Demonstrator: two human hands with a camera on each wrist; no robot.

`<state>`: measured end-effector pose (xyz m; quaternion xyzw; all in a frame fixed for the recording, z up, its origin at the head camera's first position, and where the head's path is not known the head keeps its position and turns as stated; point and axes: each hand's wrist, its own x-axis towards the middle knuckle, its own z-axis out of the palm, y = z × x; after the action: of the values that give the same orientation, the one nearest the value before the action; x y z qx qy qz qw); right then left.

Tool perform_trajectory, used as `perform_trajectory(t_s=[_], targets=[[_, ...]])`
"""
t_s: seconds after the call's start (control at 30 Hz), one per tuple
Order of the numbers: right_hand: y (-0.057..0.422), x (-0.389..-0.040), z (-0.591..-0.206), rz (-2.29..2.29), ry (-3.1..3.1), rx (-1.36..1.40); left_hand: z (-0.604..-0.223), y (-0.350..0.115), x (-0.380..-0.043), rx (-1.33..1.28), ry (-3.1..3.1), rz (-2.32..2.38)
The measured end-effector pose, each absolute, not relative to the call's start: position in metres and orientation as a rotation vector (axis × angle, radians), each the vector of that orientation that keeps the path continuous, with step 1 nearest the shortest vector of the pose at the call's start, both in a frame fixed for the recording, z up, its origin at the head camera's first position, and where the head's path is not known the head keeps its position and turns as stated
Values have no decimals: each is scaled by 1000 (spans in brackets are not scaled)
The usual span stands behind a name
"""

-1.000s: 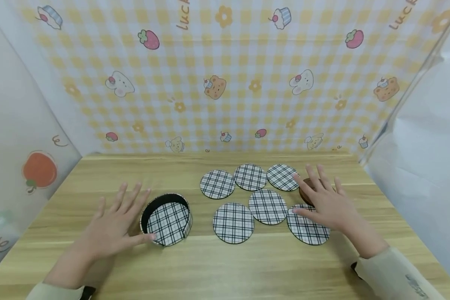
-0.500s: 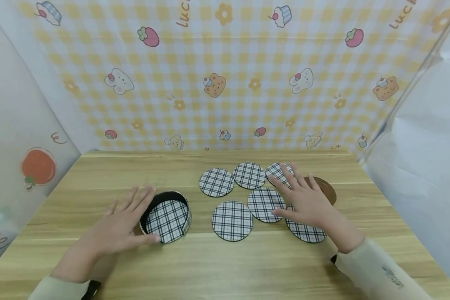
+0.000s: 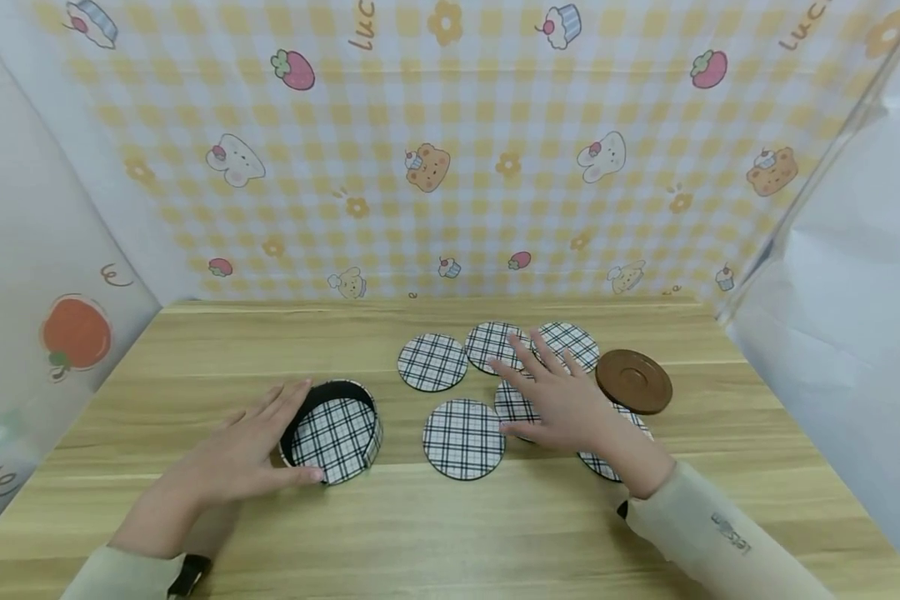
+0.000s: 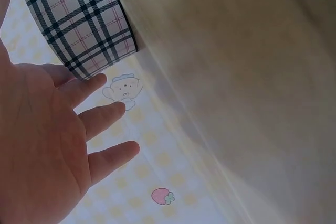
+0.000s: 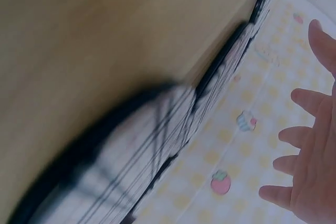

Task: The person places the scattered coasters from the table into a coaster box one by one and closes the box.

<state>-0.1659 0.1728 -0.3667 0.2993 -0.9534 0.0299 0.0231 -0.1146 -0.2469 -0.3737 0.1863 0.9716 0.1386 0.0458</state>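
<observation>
Plaid holder (image 3: 336,437): located on the wooden surface (image 3: 450,542), at the person's left. Left grip (image 3: 225,462): open around the holder's side, fingers extended, thumb at the near rim. Right grip (image 3: 562,408): spread and unloaded, over plaid coasters (image 3: 464,439). I observe a brown disc (image 3: 634,382) lying right of them.

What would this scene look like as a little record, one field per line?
Left hand: fingers and thumb spread along the left side of the round plaid coaster holder
Inside holder: plaid round surface; coaster or lining, cannot tell
Right hand: raised, fingers spread, above the plaid coasters
Loose plaid coasters: six, lying flat, partly covered by the right hand and forearm
Brown coaster: one, round, ringed centre, right of the group
Surface: wood-grain table
Backdrop: yellow checked cloth, cartoon prints
</observation>
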Motion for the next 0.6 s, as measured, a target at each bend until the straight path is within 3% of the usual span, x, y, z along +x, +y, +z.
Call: perform_trajectory(t_s=[0.6], targets=[[132, -162, -374, 86, -2961, 1213, -374, -248, -122, 568, 2895, 542]])
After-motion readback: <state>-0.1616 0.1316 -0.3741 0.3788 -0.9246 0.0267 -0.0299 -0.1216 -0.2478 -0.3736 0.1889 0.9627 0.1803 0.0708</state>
